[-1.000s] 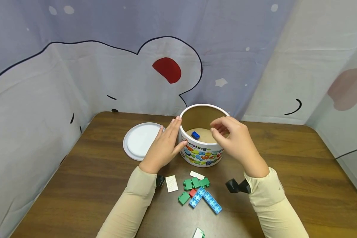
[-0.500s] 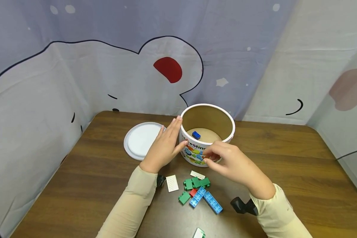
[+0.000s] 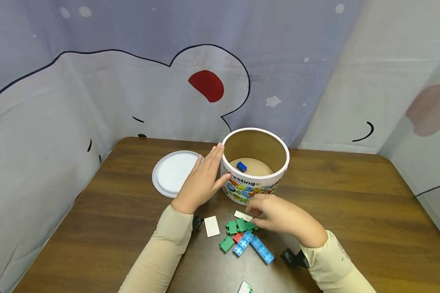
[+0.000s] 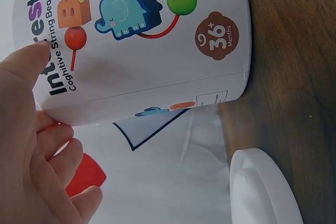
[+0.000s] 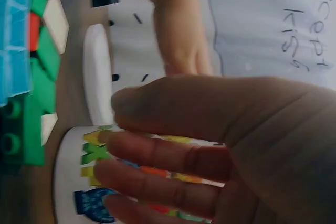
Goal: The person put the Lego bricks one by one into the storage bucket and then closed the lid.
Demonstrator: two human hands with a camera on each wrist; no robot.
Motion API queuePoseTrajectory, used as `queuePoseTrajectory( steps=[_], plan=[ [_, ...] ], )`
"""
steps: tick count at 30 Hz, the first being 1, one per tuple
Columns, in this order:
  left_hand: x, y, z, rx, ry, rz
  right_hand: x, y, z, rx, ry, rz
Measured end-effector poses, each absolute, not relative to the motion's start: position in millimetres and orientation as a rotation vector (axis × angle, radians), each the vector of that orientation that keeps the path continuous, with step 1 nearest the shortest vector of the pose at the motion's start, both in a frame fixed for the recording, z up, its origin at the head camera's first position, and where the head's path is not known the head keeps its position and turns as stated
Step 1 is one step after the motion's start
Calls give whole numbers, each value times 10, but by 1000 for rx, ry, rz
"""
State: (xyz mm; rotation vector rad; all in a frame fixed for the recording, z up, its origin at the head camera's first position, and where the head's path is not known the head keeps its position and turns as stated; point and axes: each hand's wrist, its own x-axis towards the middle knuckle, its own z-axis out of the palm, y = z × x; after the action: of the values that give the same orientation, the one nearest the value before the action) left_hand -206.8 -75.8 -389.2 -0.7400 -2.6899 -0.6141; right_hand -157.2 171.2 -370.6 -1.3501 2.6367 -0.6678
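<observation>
My left hand [image 3: 201, 179] rests against the left side of a round white tub [image 3: 254, 185] printed with colourful shapes, its fingers straight and thumb on the front wall. One dark blue brick [image 3: 241, 167] lies on the tub's floor. My right hand [image 3: 278, 215] hovers in front of the tub, over the right end of the green bricks [image 3: 240, 224], with its fingers loosely bent. In the right wrist view nothing shows between thumb and fingers. Close by lie a narrow white brick [image 3: 243, 215], a red brick [image 3: 237, 238] and two light blue long bricks [image 3: 262, 249].
A white lid [image 3: 174, 173] lies left of the tub, behind my left hand. A flat white plate brick [image 3: 212, 226] sits near my left wrist. Another green brick [image 3: 226, 244] and a white-and-green brick [image 3: 245, 287] lie nearer the front. A printed curtain [image 3: 150, 89] hangs behind the table.
My right hand has come from over the tub's opening down toward me to the bricks in front. The left hand, tub and lid stay in place.
</observation>
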Motion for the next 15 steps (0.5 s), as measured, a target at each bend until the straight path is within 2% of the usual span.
queuePoseTrajectory(
  steps=[15],
  plan=[
    [-2066,-737,-3892,-751,-2682,-613,-1648,1741,-3912,-1221,2590,-522]
  ],
)
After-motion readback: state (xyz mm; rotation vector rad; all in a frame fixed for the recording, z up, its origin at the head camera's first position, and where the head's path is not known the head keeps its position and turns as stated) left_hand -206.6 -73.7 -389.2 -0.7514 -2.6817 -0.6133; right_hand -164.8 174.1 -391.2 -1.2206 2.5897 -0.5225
